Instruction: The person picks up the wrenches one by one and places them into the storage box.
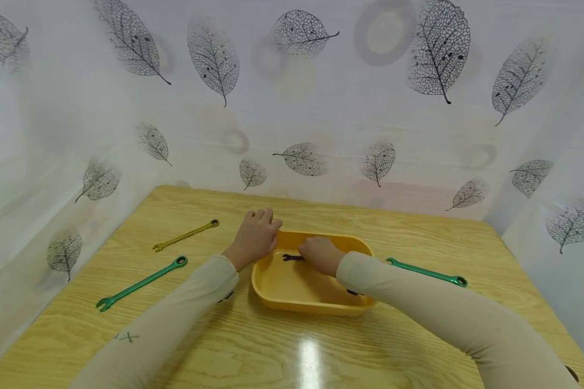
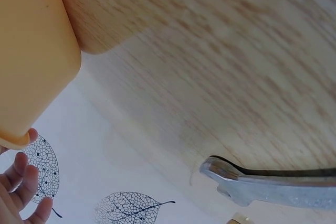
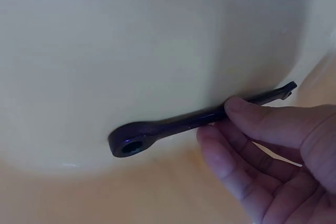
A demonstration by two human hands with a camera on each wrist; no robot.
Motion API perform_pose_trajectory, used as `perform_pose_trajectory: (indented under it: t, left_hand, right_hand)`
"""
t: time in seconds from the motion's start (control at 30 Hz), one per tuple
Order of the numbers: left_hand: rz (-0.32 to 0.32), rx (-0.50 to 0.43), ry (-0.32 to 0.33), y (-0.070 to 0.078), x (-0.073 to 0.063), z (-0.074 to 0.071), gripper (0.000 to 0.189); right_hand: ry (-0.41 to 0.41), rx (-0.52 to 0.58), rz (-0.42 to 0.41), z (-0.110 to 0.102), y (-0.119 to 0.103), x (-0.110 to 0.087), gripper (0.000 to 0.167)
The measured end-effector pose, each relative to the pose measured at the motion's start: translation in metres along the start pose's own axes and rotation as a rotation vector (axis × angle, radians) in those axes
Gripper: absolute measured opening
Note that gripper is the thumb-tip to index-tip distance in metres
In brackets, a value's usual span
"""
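Observation:
A yellow plastic bin [image 1: 311,307] stands on the wooden table. My left hand [image 1: 257,237] holds its far left corner; the left wrist view shows the fingers [image 2: 18,174] around the bin's rim [image 2: 14,140], one fingertip against it. Inside the bin, my right hand [image 1: 321,253] pinches a dark purple combination wrench [image 1: 292,257] between thumb and fingers. The right wrist view shows the ring end of that purple wrench [image 3: 131,142] projecting on one side of the hand [image 3: 278,156] and the open end on the other. Part of the bin floor is hidden by my right arm.
Left of the bin lie a gold wrench [image 1: 185,236] and a longer green wrench [image 1: 143,282]. Another green wrench [image 1: 430,272] lies to the right. A greyish wrench end [image 2: 231,179] shows in the left wrist view. A leaf-patterned curtain [image 1: 321,108] surrounds the table.

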State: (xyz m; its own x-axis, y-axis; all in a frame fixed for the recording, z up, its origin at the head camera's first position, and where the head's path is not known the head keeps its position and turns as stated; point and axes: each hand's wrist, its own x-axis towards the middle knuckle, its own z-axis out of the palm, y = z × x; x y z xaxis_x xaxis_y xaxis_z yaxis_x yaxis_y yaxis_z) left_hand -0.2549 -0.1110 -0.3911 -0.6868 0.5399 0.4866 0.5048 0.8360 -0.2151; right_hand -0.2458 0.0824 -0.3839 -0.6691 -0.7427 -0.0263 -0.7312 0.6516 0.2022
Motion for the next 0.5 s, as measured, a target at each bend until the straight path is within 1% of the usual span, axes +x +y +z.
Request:
perform_pose_trajectory:
  t: [0.27, 0.5]
  left_hand:
    - [-0.008, 0.005, -0.005, 0.0028, -0.0005, -0.0017, 0.016]
    - [-0.014, 0.004, -0.004, 0.0048, -0.0010, -0.0047, 0.017]
  right_hand:
    - [-0.045, 0.043, 0.015, -0.0009, 0.0010, -0.0036, 0.017]
    - [-0.072, 0.060, -0.001, -0.0085, 0.0020, -0.0072, 0.015]
